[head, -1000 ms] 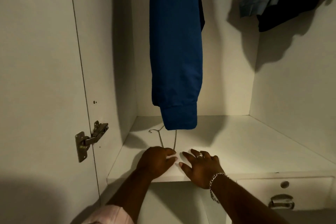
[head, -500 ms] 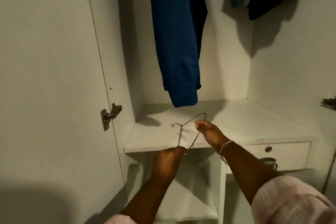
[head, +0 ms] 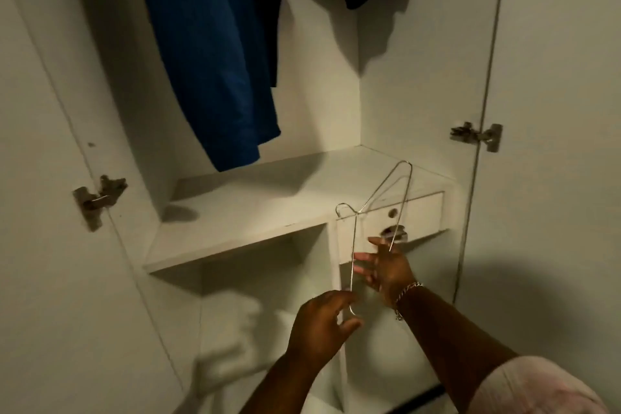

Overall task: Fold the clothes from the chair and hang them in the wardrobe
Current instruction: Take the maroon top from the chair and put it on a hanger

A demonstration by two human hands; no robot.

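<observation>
Wire, thin and springy, makes up the hanger (head: 373,208), held low and right of centre in front of the drawer (head: 416,212). The left hand (head: 322,323) pinches its bottom corner; the right hand (head: 386,269) has fingers spread loosely, one wire end against them, so its hold looks weak.

My guess is the hanger could twist or slip from that one-corner pinch, or its hook could snag the drawer handle (head: 393,233) just behind.

Counted: one hanger, two hands, one drawer, one shelf (head: 262,205), two hinges. One blue garment (head: 215,54) hangs at upper left; a dark bunch at top centre cannot be counted. No chair clothes are plainly in view.
</observation>
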